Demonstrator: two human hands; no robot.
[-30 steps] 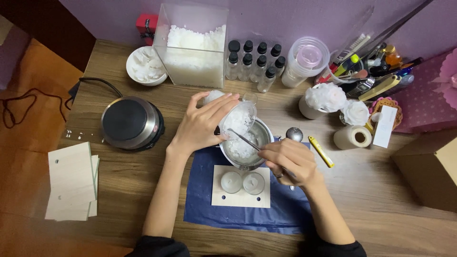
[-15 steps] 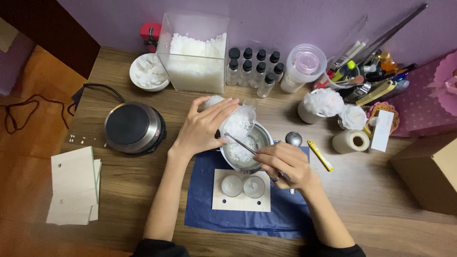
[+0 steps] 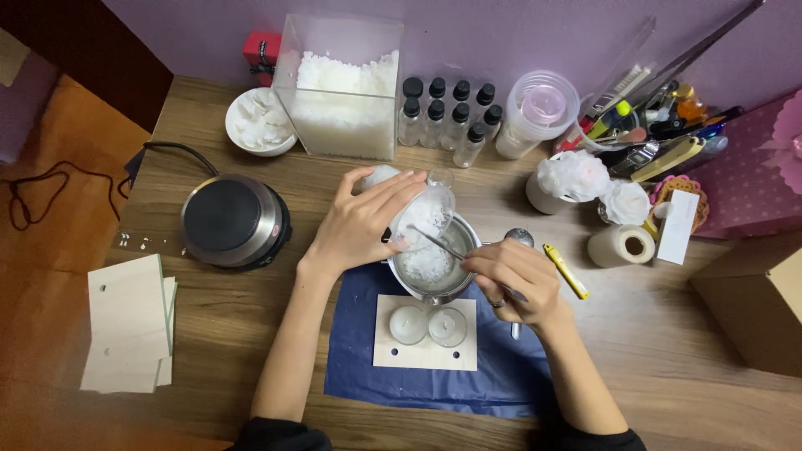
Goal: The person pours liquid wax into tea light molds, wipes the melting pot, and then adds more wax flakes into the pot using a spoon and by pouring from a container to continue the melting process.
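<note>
At centre tabletop (image 3: 635,334), my left hand (image 3: 361,224) wraps its fingers around a clear cup (image 3: 424,210) of white flakes, tilted over the steel pot (image 3: 434,260). My right hand (image 3: 514,280), at the pot's 4 o'clock, pinches a thin metal stick (image 3: 434,242) reaching into the cup. A hot plate (image 3: 234,220) sits at 9 o'clock.

Dim, warm indoor light from above. Soft shadows under both arms. Sharp at centre, slightly soft at corners; mild wide-angle bend along edges. No glare.
</note>
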